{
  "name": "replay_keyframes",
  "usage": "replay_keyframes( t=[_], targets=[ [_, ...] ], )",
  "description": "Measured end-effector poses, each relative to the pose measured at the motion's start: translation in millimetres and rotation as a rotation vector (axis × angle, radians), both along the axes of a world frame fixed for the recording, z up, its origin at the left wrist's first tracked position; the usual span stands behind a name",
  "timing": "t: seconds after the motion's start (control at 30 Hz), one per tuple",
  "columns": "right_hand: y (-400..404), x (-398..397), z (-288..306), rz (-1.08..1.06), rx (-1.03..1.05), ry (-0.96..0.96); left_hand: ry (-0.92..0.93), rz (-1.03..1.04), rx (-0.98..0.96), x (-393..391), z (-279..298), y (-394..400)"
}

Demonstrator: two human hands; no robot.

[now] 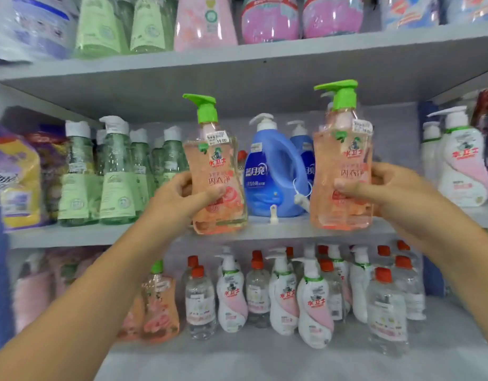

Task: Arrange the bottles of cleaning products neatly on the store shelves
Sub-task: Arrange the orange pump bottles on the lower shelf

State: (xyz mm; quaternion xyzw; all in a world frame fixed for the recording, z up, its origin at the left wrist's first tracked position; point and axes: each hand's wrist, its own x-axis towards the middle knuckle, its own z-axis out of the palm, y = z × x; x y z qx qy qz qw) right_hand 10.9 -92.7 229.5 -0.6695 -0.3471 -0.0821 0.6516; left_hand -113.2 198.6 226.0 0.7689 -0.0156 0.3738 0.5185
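The person held two peach pump bottles upright in front of the middle shelf point(278, 229), one in each hand. The left hand point(179, 196) gripped the left peach bottle point(215, 171) around its waist, thumb across the front label and fingers curled behind. The right hand point(380, 185) gripped the right peach bottle point(343, 166) in the same way, index finger laid across the lower label and the remaining fingers wrapped around the far side.

Each bottle's long axis stood near vertical, green pump heads up, spouts pointing left. Each grip sat below the bottle's midpoint, so most of the bottle's length rose above the hand. The right bottle stood slightly higher than the left.

Both bases lay at about the level of the shelf's front edge; whether either touched the shelf could not be determined. Between the two bottles, further back on the shelf, stood a blue detergent jug point(273, 174). The open shelf space lay directly behind and below each base, so the coming move was judged to be a short push inward and down, each hand serving its own side.
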Motion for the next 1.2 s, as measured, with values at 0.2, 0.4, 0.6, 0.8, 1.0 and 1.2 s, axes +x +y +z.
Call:
replay_keyframes(
  t=[0.2,0.4,0.6,0.8,1.0,1.2],
  targets=[
    [73,-67,-30,0.076,0.065,0.002,-0.018,0.004,0.007,-74,-22,36],
    [157,-118,-98,0.168,0.030,0.130,0.100,0.097,-0.064,-128,-104,109],
    [250,-129,-189,0.097,-0.158,0.243,0.238,0.091,-0.125,-127,-204,176],
    [317,-112,-247,0.016,-0.242,0.311,0.331,0.140,-0.098,-104,-252,226],
    [347,-97,-265,-0.020,-0.275,0.342,0.382,0.132,-0.048,-87,-260,253],
    [366,-90,-269,-0.257,-0.461,0.130,0.309,0.407,0.075,-79,-270,252]
  ],
)
